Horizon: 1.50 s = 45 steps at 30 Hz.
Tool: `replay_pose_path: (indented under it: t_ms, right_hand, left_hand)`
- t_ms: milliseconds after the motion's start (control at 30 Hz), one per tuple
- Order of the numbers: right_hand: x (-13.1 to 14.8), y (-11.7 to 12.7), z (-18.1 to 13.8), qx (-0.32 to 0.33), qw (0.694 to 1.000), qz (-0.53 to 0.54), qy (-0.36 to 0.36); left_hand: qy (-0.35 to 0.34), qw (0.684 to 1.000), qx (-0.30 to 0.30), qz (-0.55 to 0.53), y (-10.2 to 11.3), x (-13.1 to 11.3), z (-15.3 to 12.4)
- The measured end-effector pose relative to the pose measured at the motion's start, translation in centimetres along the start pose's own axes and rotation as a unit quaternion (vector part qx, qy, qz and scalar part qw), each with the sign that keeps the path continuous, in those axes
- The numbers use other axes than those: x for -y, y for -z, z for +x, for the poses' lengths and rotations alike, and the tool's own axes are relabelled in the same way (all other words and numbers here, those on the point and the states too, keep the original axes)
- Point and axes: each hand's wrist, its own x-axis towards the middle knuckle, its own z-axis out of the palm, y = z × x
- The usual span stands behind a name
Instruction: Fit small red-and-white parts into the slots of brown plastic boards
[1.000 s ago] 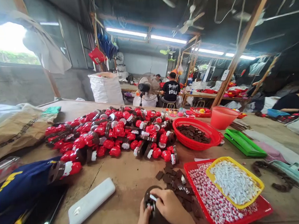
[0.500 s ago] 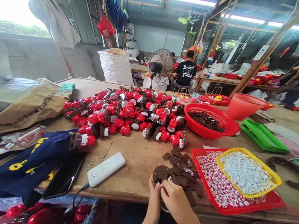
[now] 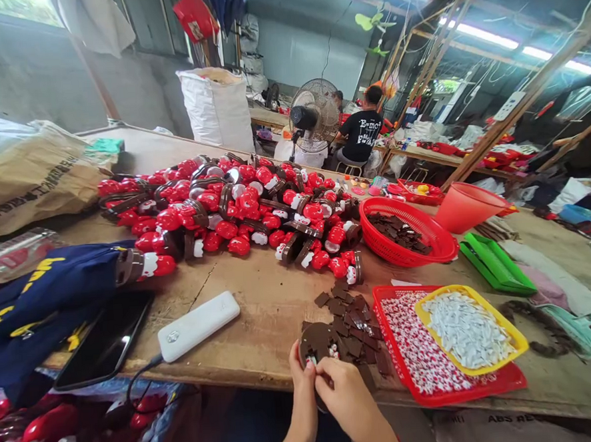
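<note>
While the left hand (image 3: 302, 386) grips the brown base (image 3: 313, 336) at its eight o'clock, fingers curled closed, the right hand (image 3: 344, 386) pinches its fingers together at six, any contents hidden; chips (image 3: 355, 329) lie from one to three, a red tray (image 3: 491, 390) beyond.

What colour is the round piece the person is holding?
Dark brown: the round piece shows best in the head view.
</note>
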Motion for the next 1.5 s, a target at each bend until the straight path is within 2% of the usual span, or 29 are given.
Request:
replay_pose_path:
  t_ms: [100,167,233,333,433,533,633,733,867,967,1067,1167,1233,1300,1367,1500]
  right_hand:
    - [0.3,1.3,-0.2,0.079,0.993,0.079,-0.027]
    - [0.0,2.0,-0.5,0.089,0.988,0.121,-0.028]
    - [-0.9,2.7,-0.6,0.063,0.984,0.165,-0.031]
    - [-3.5,3.4,0.2,-0.015,0.977,0.201,-0.061]
    - [-6.6,3.4,2.7,-0.058,0.982,0.138,-0.114]
    - [-8.8,2.3,6.5,-0.041,0.988,0.030,-0.148]
    - [-9.4,0.5,10.1,-0.037,0.988,-0.013,-0.151]
    - [-9.2,-1.4,12.4,-0.030,0.985,-0.046,-0.164]
    - [-9.2,-2.5,13.2,-0.011,0.984,-0.050,-0.170]
    - [-9.3,-1.7,12.7,-0.007,0.990,-0.015,-0.138]
    - [-8.5,0.5,11.4,-0.011,0.993,0.036,-0.114]
    - [-6.3,2.7,9.6,-0.015,0.991,0.088,-0.097]
    - [-4.2,3.4,8.3,0.014,0.988,0.149,-0.048]
    - [-2.2,3.4,7.3,0.057,0.980,0.190,0.018]
    - [-0.8,2.9,6.8,0.086,0.977,0.186,0.064]
    - [0.0,2.0,6.6,0.094,0.978,0.168,0.079]
  left_hand:
    - [0.011,1.000,0.008,-0.008,0.0,-0.3,-0.1]
    - [0.017,1.000,0.013,-0.006,0.0,-0.8,-0.1]
    - [0.025,0.999,0.026,-0.002,0.3,-1.5,0.0]
    - [0.048,0.996,0.077,0.001,0.8,-2.7,0.2]
    - [0.064,0.993,0.097,0.005,1.5,-3.9,0.3]
    - [0.107,0.992,0.068,-0.001,2.0,-4.8,0.3]
    - [0.148,0.988,0.049,-0.011,2.3,-5.4,0.3]
    - [0.147,0.987,0.067,-0.016,2.4,-5.8,0.1]
    - [0.131,0.987,0.092,-0.007,2.3,-6.2,0.0]
    - [0.133,0.987,0.093,0.002,2.2,-6.4,0.2]
    - [0.148,0.985,0.092,-0.001,2.1,-6.2,0.6]
    - [0.159,0.982,0.106,0.001,2.1,-6.0,1.0]
    - [0.160,0.979,0.126,0.013,2.2,-5.9,1.2]
    - [0.156,0.978,0.136,0.024,2.3,-5.9,1.4]
    - [0.147,0.980,0.129,0.028,2.5,-5.8,1.5]
    - [0.122,0.986,0.114,0.021,2.9,-5.1,1.7]
